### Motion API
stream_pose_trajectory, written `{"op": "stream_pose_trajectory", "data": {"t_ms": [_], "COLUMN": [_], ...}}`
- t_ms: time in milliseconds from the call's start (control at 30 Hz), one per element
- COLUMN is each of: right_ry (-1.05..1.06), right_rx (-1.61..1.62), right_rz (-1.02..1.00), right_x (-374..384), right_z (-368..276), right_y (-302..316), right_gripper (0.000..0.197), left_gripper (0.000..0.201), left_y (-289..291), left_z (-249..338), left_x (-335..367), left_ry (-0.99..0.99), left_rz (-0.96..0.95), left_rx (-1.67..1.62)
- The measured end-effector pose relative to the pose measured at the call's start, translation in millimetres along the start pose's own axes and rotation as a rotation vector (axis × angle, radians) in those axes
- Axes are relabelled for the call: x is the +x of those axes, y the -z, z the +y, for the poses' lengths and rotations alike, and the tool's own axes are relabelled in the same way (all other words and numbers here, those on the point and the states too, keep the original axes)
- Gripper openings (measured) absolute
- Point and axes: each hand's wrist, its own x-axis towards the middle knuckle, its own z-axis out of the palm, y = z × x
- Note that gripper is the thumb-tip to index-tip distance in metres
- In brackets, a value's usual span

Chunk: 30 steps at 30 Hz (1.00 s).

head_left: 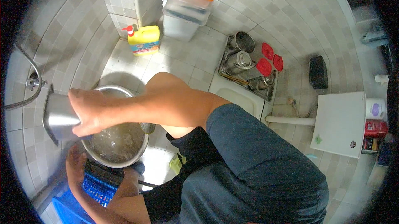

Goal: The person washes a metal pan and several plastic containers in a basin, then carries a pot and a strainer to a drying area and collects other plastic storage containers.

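right hand [89,112] gripping steel container [60,118], held tilted at left side of metal basin [114,165] with murky water [114,143]. left hand [76,166] just below container, near basin; can't tell if grasping. yellow pump bottle [145,41] on floor [176,57] beyond.

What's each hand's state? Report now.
Left hand: fingers partly curled by the basin; whether it grips anything can't be told.
Right hand: closed, holding the metal container.
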Motion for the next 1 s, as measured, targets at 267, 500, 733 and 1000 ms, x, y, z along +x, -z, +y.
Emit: {"op": "stream_pose_trajectory", "data": {"t_ms": [267,500,733,1000], "right_ry": [0.053,0.049,-0.103,0.038], "right_rx": [-0.072,-0.062,0.083,-0.123], "right_rz": [0.063,0.107,-0.053,0.046], "right_x": [-1,4,1,-3], "right_z": [1,1,1,-2], "right_y": [-7,-3,5,-1], "right_gripper": [0.063,0.059,0.060,0.067], "left_gripper": [0.059,0.063,0.060,0.054], "left_y": [-5,-3,-8,-6], "left_z": [16,6,5,64], "left_x": [-3,-8,-6,-21], "left_ry": [0.014,0.078,0.025,-0.015], "left_rz": [0.000,0.011,0.042,0.080], "left_rx": [-0.016,-0.146,-0.007,0.125]}}
